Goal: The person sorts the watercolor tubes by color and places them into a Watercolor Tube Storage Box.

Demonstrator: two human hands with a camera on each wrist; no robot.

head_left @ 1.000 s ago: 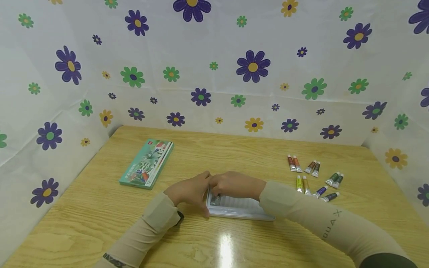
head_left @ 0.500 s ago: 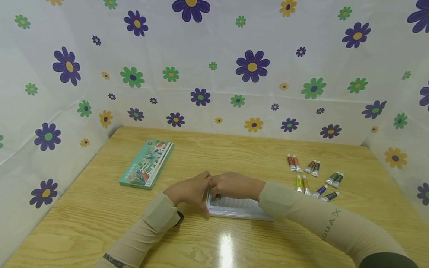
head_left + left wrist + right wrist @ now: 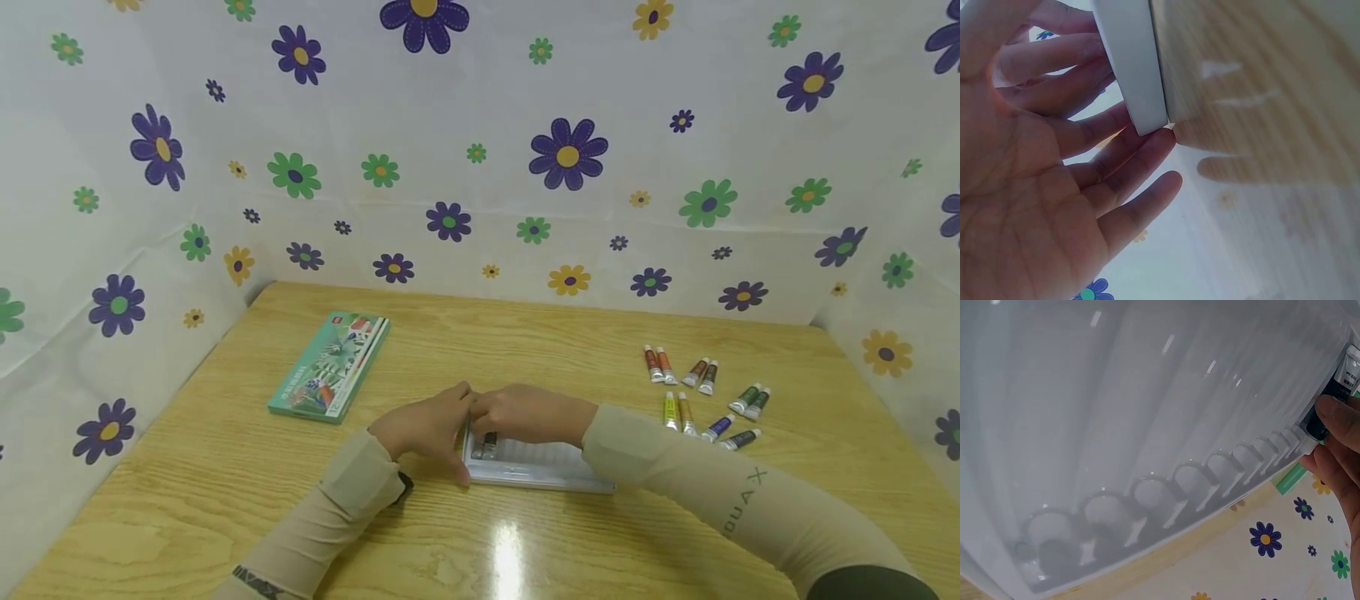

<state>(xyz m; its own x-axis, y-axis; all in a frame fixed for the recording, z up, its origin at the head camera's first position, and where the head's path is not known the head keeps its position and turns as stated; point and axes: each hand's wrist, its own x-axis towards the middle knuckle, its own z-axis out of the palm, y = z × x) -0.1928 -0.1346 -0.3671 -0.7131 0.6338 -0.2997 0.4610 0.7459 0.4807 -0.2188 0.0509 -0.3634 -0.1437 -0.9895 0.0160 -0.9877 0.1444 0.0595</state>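
A white ribbed plastic tray [image 3: 540, 477] lies on the table in front of me. My left hand [image 3: 422, 427] grips its left end, thumb at the near corner and fingers at the far one. In the left wrist view, these fingers lie against the tray's white side [image 3: 1132, 69]. Reaching across the tray, my right hand [image 3: 531, 414] pinches a dark-labelled paint tube [image 3: 1333, 394] between thumb and fingers. The tube lies at the leftmost grooves, its white cap toward the far edge. Its silver end [image 3: 489, 454] shows below the hand in the head view.
Several small paint tubes lie in pairs at the right, among them red-brown [image 3: 653, 364], yellow [image 3: 670, 412], green [image 3: 745, 400] and blue [image 3: 717, 428] ones. A teal paint box [image 3: 330, 367] lies flat at back left. A flowered cloth [image 3: 480, 183] stands behind the wooden table [image 3: 465, 342].
Under my right hand, the dark paint tube has shifted slightly, and more of its dark body and silver end shows. Both hands stay nearly in place at the tray.
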